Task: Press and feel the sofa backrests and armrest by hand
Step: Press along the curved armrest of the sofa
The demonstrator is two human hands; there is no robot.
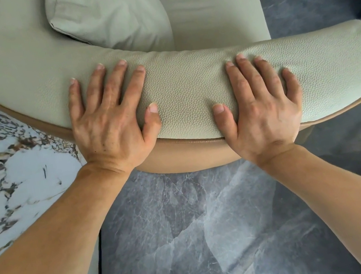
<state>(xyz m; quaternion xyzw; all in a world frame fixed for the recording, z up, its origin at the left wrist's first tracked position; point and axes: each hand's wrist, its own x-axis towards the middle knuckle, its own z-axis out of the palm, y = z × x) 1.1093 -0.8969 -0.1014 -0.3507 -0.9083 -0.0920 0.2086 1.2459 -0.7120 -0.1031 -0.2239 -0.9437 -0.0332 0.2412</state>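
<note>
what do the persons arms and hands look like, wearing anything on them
Both forearms are bare from the bottom of the frame to the wrists, with no sleeves in view. The left hand and right hand wear no gloves, rings, watch or bracelets. The fingernails are short and unpainted. No markings or tattoos show on either arm.

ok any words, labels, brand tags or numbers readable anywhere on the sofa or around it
None: no text, label, brand tag or number can be read anywhere in this view.
The pebbled leather armrest under the left hand and right hand is bare.
The cushion shows only plain fabric.
The dark marks on the white marbled surface are veining, not writing.
</note>
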